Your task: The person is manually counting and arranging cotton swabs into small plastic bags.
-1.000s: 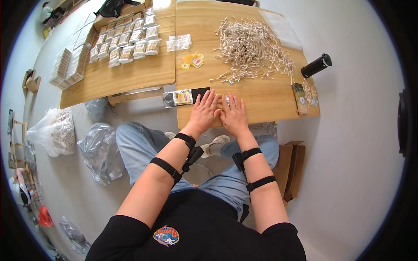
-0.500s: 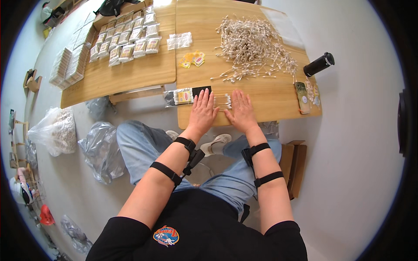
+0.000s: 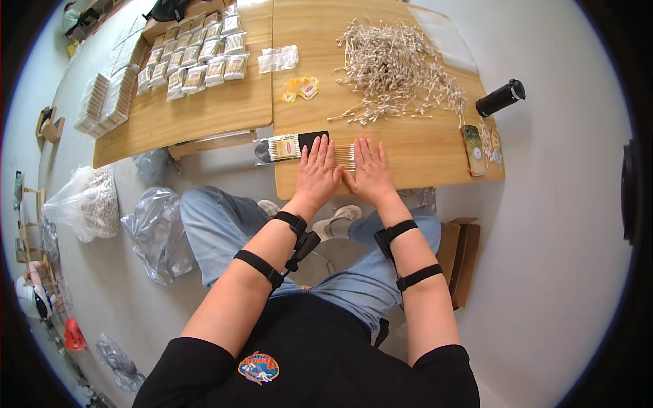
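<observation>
The person wears a black short-sleeved fabric T-shirt (image 3: 320, 360) bearing a roundish multicoloured emblem (image 3: 259, 367) in blue, red, orange and white. Legwear consists of light-blue faded denim jeans (image 3: 214, 234). Footwear: pale, off-white shoes (image 3: 345, 216), partly hidden. The left hand (image 3: 317, 178) and right hand (image 3: 371, 175) are bare. Each forearm carries two narrow black bands, one near the wrist and one nearer the elbow. A black angular plastic-looking housing (image 3: 303, 246) adjoins the left bands; a slimmer black housing (image 3: 383, 243) adjoins the right wrist band. Fastener detail is too small to tell.
</observation>
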Available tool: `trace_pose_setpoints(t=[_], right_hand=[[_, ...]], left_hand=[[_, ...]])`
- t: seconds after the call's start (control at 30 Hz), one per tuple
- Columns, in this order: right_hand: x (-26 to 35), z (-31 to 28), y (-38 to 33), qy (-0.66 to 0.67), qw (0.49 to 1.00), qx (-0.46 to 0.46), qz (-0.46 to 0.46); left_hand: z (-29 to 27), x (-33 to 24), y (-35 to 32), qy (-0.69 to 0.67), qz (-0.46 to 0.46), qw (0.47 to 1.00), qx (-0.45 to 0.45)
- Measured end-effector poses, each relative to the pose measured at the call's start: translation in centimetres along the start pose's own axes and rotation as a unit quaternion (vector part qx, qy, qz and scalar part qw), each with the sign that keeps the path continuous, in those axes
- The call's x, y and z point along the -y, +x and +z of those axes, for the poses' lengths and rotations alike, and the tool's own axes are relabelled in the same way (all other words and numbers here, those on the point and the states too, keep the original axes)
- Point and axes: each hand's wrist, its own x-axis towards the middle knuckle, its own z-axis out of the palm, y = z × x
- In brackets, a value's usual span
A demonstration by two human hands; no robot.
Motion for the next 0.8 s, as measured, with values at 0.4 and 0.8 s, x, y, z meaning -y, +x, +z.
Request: trace_pose_setpoints(t=[0.4,0.8], right_hand=[[0.6,1.4,-0.1,0.029,0.998,-0.049,0.027],[1.2,0.3,-0.2,0.012,0.999,-0.043,-0.009]], left_hand=[[-0.2,-0.2,0.1,0.014,-0.020,1.000,0.009],[-0.3,-0.2,-0.1,0.011,-0.014,1.000,-0.008]])
